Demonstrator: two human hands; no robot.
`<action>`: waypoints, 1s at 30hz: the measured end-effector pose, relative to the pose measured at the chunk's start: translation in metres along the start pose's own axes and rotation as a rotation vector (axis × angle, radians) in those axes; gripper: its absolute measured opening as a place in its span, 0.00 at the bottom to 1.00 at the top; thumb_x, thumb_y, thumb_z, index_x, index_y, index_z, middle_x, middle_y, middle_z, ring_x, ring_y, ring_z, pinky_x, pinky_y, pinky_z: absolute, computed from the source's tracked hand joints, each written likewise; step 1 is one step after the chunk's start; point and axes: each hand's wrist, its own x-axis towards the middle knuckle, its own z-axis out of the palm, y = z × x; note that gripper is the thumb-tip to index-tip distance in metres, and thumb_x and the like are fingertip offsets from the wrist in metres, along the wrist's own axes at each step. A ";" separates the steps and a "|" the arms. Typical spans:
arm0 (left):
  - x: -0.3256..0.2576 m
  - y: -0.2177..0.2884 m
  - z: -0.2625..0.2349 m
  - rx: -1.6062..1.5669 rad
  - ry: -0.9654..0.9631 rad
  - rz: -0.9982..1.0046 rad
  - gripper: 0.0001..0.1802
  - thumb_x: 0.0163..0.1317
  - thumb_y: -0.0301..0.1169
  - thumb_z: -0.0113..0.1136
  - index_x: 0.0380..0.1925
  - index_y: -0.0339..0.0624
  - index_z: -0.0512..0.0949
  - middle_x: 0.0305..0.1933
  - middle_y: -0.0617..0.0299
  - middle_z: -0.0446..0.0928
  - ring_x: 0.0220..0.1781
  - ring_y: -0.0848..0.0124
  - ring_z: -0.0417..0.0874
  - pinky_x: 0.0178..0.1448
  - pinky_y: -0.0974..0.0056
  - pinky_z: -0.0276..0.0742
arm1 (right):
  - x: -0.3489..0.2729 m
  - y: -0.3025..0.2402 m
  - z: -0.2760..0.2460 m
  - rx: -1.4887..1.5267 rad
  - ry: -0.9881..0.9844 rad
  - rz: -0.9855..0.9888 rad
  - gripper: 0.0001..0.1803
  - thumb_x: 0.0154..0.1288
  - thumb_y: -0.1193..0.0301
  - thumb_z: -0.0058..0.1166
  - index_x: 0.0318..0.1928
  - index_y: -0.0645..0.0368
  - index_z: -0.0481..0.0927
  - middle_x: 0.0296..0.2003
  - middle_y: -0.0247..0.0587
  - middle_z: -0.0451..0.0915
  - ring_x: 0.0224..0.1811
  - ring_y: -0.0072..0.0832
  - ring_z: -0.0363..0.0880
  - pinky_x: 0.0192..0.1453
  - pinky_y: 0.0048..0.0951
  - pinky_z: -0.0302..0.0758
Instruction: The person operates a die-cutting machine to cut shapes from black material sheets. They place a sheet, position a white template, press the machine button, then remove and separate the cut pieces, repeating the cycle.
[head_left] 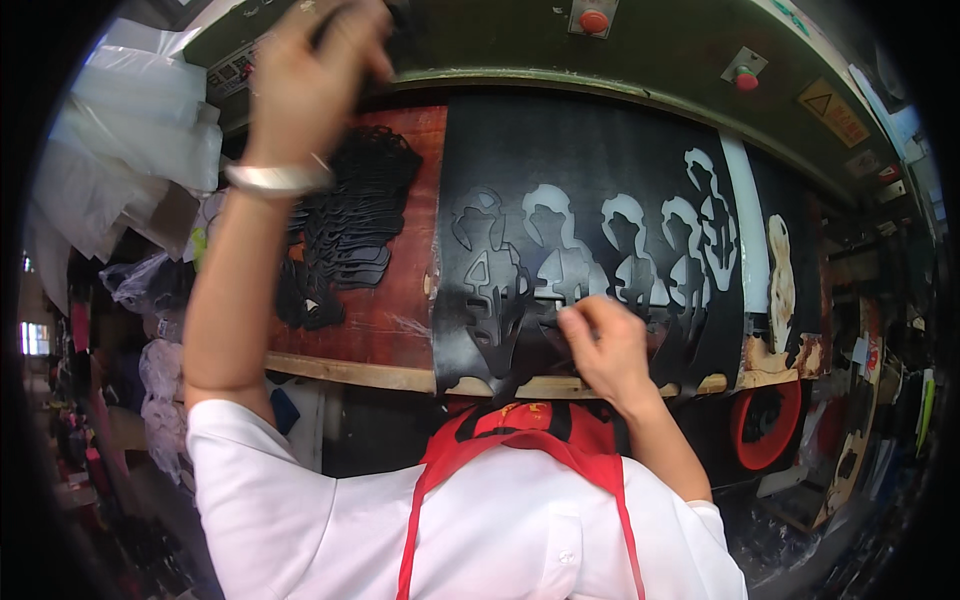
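A black sheet [590,140] lies across the work surface, with a row of shoe-upper-like cut-outs [627,212] showing pale through it. Over the sheet's near part is my right hand [607,345], fingers curled and thumb drawn in; what they pinch, if anything, is hidden. A thin pale edge [548,296] shows just beside its thumb. My left hand [315,75], smeared by motion, is raised at the far left in front of the green machine beam [480,50]. Its fingers are too blurred to read. Below that forearm, stacked black cut pieces [355,215] lie on a reddish-brown board [400,325].
Two red push buttons [594,21] [746,78] sit on the machine beam. A pale, worn piece [780,275] lies at the right of the surface. Clear plastic bags [140,120] hang at the left. A red round tub [740,430] stands below right.
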 end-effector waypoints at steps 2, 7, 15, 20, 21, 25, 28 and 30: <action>-0.070 -0.002 0.040 0.114 -0.142 0.316 0.13 0.50 0.17 0.60 0.38 0.39 0.80 0.40 0.56 0.81 0.39 0.64 0.82 0.45 0.63 0.80 | 0.009 0.008 0.016 0.021 -0.463 0.300 0.31 0.70 0.49 0.42 0.26 0.66 0.78 0.18 0.43 0.73 0.23 0.32 0.72 0.29 0.31 0.69; -0.234 0.006 0.093 -0.270 -0.545 0.191 0.20 0.47 0.26 0.67 0.43 0.40 0.77 0.45 0.50 0.75 0.44 0.54 0.79 0.48 0.57 0.77 | 0.025 0.055 0.048 0.885 -0.695 0.620 0.39 0.72 0.42 0.29 0.22 0.62 0.78 0.18 0.37 0.74 0.21 0.23 0.66 0.30 0.26 0.62; -0.264 0.002 0.109 -0.415 -0.195 0.055 0.11 0.58 0.27 0.60 0.42 0.39 0.76 0.43 0.54 0.75 0.44 0.55 0.76 0.49 0.58 0.74 | -0.003 0.054 0.051 0.990 -0.233 0.491 0.15 0.72 0.63 0.46 0.29 0.58 0.76 0.24 0.34 0.75 0.26 0.21 0.70 0.33 0.20 0.63; -0.206 -0.008 0.107 -0.836 0.250 -0.807 0.13 0.67 0.37 0.56 0.40 0.36 0.77 0.34 0.65 0.79 0.30 0.81 0.76 0.35 0.72 0.74 | 0.005 0.016 0.014 0.136 -0.280 0.406 0.08 0.66 0.72 0.55 0.38 0.67 0.77 0.28 0.36 0.79 0.27 0.23 0.75 0.30 0.23 0.72; -0.195 -0.014 0.103 -0.860 0.433 -0.862 0.14 0.68 0.38 0.55 0.41 0.37 0.77 0.34 0.66 0.78 0.27 0.82 0.74 0.29 0.75 0.71 | 0.003 0.007 0.017 0.189 -0.118 0.176 0.08 0.66 0.71 0.56 0.37 0.66 0.78 0.27 0.37 0.78 0.27 0.22 0.74 0.30 0.24 0.73; -0.187 -0.018 0.103 -1.176 0.351 -0.809 0.15 0.68 0.40 0.55 0.40 0.37 0.78 0.36 0.66 0.77 0.28 0.82 0.73 0.30 0.74 0.72 | 0.020 -0.024 0.030 -0.136 -0.087 0.068 0.12 0.67 0.66 0.54 0.36 0.65 0.77 0.29 0.46 0.80 0.29 0.31 0.76 0.35 0.29 0.74; -0.204 0.003 0.122 -1.053 0.133 -0.755 0.17 0.68 0.41 0.55 0.44 0.38 0.77 0.41 0.66 0.78 0.36 0.80 0.76 0.42 0.72 0.74 | 0.039 -0.031 0.066 -0.130 -0.136 -0.154 0.19 0.71 0.61 0.45 0.35 0.67 0.72 0.26 0.53 0.77 0.28 0.45 0.75 0.32 0.41 0.69; -0.210 0.017 0.133 -1.203 0.234 -0.887 0.17 0.69 0.41 0.54 0.47 0.39 0.77 0.44 0.65 0.77 0.47 0.78 0.74 0.54 0.70 0.70 | 0.040 -0.027 0.084 -0.107 -0.026 -0.169 0.21 0.71 0.58 0.43 0.37 0.68 0.71 0.28 0.61 0.77 0.32 0.56 0.76 0.37 0.47 0.70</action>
